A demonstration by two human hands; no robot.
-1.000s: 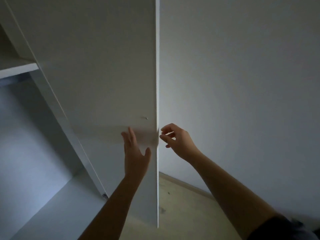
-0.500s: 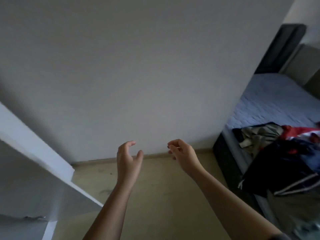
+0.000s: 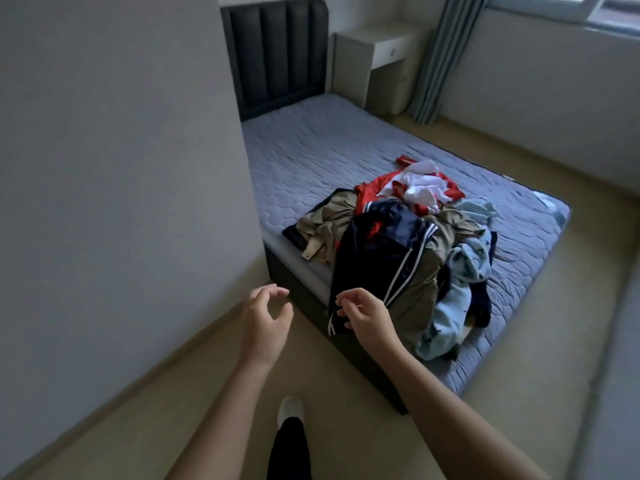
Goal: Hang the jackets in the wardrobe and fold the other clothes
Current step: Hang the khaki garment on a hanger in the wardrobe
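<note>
Both hands are held out in front of the body, and neither grip has anything in it. The left hand (image 3: 265,318) hangs over the floor (image 3: 194,386) with loosely curled fingers, and the right hand (image 3: 363,315) is just as slack in front of the near corner of the bed (image 3: 329,150). The heap of clothes (image 3: 433,237) lies on that corner. A dark jacket (image 3: 374,258) with white stripes is draped on top and spills over the mattress edge, a tan garment (image 3: 329,220) is under it, a red and white one (image 3: 415,188) lies behind, and a pale blue one (image 3: 467,268) lies to the right. The likely trouble is the tangle. Pulling the jacket by one hem would probably drag its neighbours off the edge onto the floor, and its dangling white cord (image 3: 330,323) could snag. It would be safer to lift it from the collar or shoulders with both hands. No basket or box shows; the bed alone carries the clothes. The bedside cabinet (image 3: 377,60) has its drawer shut, so its contents are hidden, and the wardrobe is out of view.
</note>
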